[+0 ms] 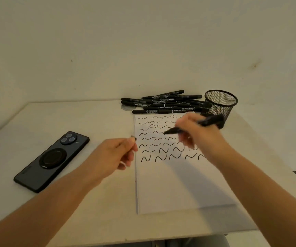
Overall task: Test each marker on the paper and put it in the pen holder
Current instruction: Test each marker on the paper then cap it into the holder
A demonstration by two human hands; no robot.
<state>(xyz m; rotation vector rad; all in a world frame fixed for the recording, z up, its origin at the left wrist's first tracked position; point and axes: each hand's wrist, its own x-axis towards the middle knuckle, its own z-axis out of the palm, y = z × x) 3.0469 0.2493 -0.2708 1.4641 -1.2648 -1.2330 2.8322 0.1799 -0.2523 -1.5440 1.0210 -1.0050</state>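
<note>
Black felt-tip marker (193, 126), uncapped and blurred, is gripped in the curled fingers of the right hand (199, 134), its tip hovering just above the squiggle-covered white sheet of paper (179, 179). Left of the sheet's edge, the left hand (115, 154) pinches what appears to be the small black cap (133, 138) between thumb and fingertips. Behind the sheet lies a loose heap of black markers (163, 103); at the sheet's far right corner stands the black wire-mesh pen holder (219, 104), in which no marker can be seen. Left of the sheet rests a dark smartphone (51, 162), face down, on the pale table (93, 211). Risks from here, by judgement: the bare tip could stain skin or table if it strays off the sheet; a sleeve-less forearm could smear fresh ink; a careless drop could tip the light holder.
</note>
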